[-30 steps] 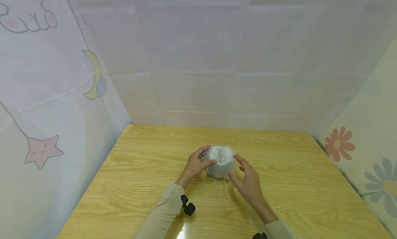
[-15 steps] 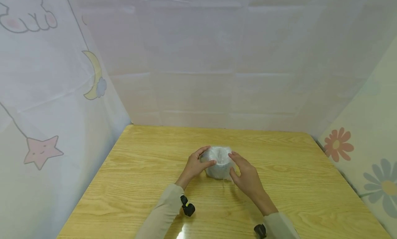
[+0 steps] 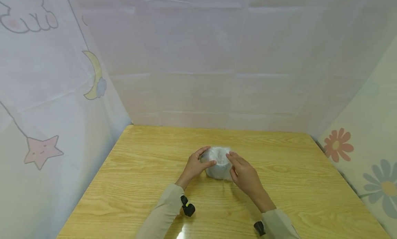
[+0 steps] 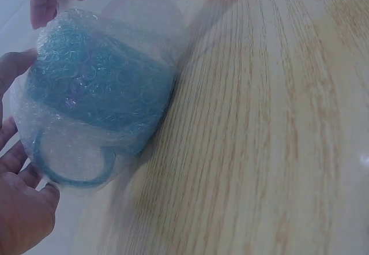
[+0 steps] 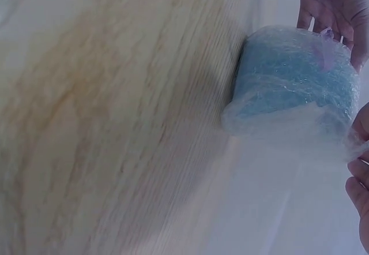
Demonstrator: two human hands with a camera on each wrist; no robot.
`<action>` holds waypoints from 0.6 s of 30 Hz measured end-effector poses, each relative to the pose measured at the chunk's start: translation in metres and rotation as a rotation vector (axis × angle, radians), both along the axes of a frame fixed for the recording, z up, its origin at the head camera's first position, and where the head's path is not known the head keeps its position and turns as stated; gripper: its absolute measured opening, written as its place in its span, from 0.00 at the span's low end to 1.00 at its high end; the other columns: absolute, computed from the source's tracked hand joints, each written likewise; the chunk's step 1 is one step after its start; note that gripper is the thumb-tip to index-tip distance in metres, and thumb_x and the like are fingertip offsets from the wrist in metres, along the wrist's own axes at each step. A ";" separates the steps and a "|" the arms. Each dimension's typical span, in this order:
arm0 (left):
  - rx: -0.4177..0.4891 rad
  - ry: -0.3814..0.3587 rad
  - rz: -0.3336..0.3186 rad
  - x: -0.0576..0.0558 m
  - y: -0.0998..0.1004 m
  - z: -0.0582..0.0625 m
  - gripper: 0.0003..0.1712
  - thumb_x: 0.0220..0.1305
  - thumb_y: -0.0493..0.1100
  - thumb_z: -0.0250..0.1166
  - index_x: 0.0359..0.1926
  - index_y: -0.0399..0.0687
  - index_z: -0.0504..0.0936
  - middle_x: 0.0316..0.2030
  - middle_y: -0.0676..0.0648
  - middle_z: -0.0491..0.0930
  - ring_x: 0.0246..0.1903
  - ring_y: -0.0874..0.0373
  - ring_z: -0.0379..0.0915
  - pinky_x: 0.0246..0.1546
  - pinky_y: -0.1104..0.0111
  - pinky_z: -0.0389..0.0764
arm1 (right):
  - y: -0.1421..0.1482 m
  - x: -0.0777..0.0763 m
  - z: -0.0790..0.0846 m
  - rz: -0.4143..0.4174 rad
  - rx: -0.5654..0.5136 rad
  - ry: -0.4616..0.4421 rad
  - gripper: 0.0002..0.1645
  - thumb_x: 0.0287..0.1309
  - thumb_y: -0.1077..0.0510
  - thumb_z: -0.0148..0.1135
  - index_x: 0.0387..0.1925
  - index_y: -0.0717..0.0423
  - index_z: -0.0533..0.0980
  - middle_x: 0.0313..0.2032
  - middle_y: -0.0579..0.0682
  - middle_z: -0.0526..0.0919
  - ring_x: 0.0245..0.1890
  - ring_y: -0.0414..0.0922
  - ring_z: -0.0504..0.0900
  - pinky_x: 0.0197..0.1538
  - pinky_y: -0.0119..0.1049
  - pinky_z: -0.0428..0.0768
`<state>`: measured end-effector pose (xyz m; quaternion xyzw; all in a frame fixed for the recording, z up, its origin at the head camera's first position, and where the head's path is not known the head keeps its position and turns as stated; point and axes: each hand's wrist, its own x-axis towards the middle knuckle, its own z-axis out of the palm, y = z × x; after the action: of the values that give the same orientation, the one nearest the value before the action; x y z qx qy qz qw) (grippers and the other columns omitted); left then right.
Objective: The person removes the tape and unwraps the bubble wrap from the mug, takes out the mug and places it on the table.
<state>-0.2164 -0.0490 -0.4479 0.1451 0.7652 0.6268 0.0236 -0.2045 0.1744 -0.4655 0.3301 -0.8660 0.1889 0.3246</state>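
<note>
A blue mug [image 4: 98, 82] stands on the table inside clear bubble wrap [image 3: 217, 172]. Its handle [image 4: 75, 180] shows through the plastic on the left hand's side. My left hand [image 3: 193, 166] grips the wrapped mug from the left, thumb at the near rim and fingers round the far side. On the opposite side my right hand [image 3: 247, 177] pinches the loose edge of the wrap near the top. That edge [image 5: 351, 148] is drawn out between thumb and fingers in the right wrist view. A small purple piece [image 5: 326, 50] shows on the wrapped mug.
The wood-grain table [image 3: 149, 152] extends around the hands. Pale hanging sheets [image 3: 198, 59] with printed figures and flowers enclose the back and both sides. A black camera mount [image 3: 187, 206] sits at the left wrist, another [image 3: 259, 228] at the right.
My right hand has moved left onto the upper right of the wrap, its fingers closing from spread to a pinch. My left hand and the mug have hardly moved.
</note>
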 end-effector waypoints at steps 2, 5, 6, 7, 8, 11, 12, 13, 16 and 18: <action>-0.006 -0.002 0.001 0.001 0.000 0.001 0.35 0.61 0.39 0.69 0.68 0.38 0.68 0.67 0.38 0.63 0.67 0.39 0.55 0.61 0.44 0.62 | 0.000 -0.001 -0.001 0.000 -0.001 0.001 0.29 0.44 0.74 0.65 0.54 0.68 0.77 0.52 0.64 0.79 0.49 0.58 0.81 0.25 0.34 0.77; -0.011 -0.006 0.001 0.000 0.000 0.000 0.36 0.61 0.40 0.70 0.68 0.38 0.68 0.67 0.38 0.63 0.67 0.39 0.55 0.61 0.44 0.62 | 0.000 -0.003 -0.002 -0.001 -0.001 0.006 0.27 0.47 0.72 0.66 0.54 0.68 0.77 0.51 0.64 0.80 0.47 0.58 0.82 0.26 0.35 0.79; -0.012 -0.007 0.002 0.000 0.000 0.000 0.36 0.61 0.40 0.70 0.68 0.39 0.68 0.67 0.38 0.63 0.67 0.40 0.55 0.62 0.44 0.62 | 0.000 -0.003 -0.002 -0.001 0.000 0.008 0.27 0.48 0.71 0.66 0.53 0.68 0.77 0.51 0.64 0.80 0.46 0.58 0.82 0.27 0.36 0.81; -0.013 -0.006 0.003 0.000 0.000 0.000 0.36 0.60 0.40 0.70 0.68 0.39 0.68 0.67 0.38 0.64 0.67 0.40 0.55 0.62 0.44 0.62 | 0.000 -0.004 -0.002 0.001 0.000 0.010 0.26 0.48 0.71 0.67 0.53 0.68 0.77 0.51 0.65 0.80 0.46 0.58 0.82 0.28 0.37 0.82; -0.012 -0.005 0.004 0.000 0.000 0.000 0.36 0.60 0.40 0.70 0.67 0.39 0.68 0.67 0.39 0.64 0.67 0.40 0.56 0.62 0.45 0.62 | 0.000 -0.004 -0.002 0.001 0.002 0.012 0.25 0.49 0.70 0.67 0.53 0.68 0.78 0.50 0.65 0.80 0.46 0.59 0.82 0.30 0.39 0.83; -0.013 -0.003 0.007 0.000 0.000 0.000 0.36 0.60 0.40 0.70 0.67 0.39 0.69 0.67 0.39 0.64 0.67 0.40 0.56 0.62 0.45 0.62 | 0.000 -0.004 -0.002 0.001 0.005 0.013 0.23 0.49 0.70 0.67 0.51 0.68 0.79 0.49 0.65 0.81 0.46 0.58 0.82 0.33 0.42 0.84; -0.012 -0.002 0.008 0.000 0.000 0.001 0.36 0.60 0.40 0.70 0.67 0.39 0.69 0.67 0.38 0.64 0.67 0.40 0.56 0.62 0.45 0.62 | 0.000 -0.004 -0.002 -0.002 0.009 0.012 0.23 0.49 0.70 0.67 0.50 0.68 0.79 0.49 0.64 0.81 0.46 0.58 0.82 0.34 0.43 0.84; -0.012 -0.002 0.007 0.000 0.000 0.001 0.36 0.60 0.40 0.70 0.67 0.38 0.69 0.67 0.38 0.64 0.67 0.40 0.56 0.62 0.44 0.62 | 0.000 -0.004 -0.001 -0.003 0.011 0.010 0.22 0.50 0.69 0.67 0.50 0.68 0.79 0.49 0.64 0.81 0.46 0.58 0.82 0.33 0.43 0.84; -0.008 -0.006 0.006 0.000 0.000 0.001 0.36 0.60 0.39 0.70 0.67 0.38 0.68 0.67 0.38 0.64 0.67 0.40 0.56 0.62 0.44 0.62 | 0.001 -0.004 -0.001 -0.007 0.020 0.005 0.21 0.51 0.69 0.67 0.49 0.67 0.80 0.48 0.64 0.82 0.46 0.57 0.83 0.34 0.44 0.84; -0.002 -0.005 0.007 0.000 0.000 0.001 0.35 0.60 0.39 0.70 0.67 0.38 0.68 0.67 0.38 0.64 0.67 0.39 0.56 0.61 0.44 0.62 | 0.001 -0.004 0.000 -0.008 0.028 0.003 0.20 0.51 0.69 0.67 0.49 0.67 0.80 0.48 0.64 0.82 0.45 0.57 0.83 0.35 0.44 0.83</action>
<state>-0.2160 -0.0492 -0.4468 0.1409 0.7662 0.6265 0.0236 -0.2084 0.1753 -0.4656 0.3315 -0.8693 0.1751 0.3221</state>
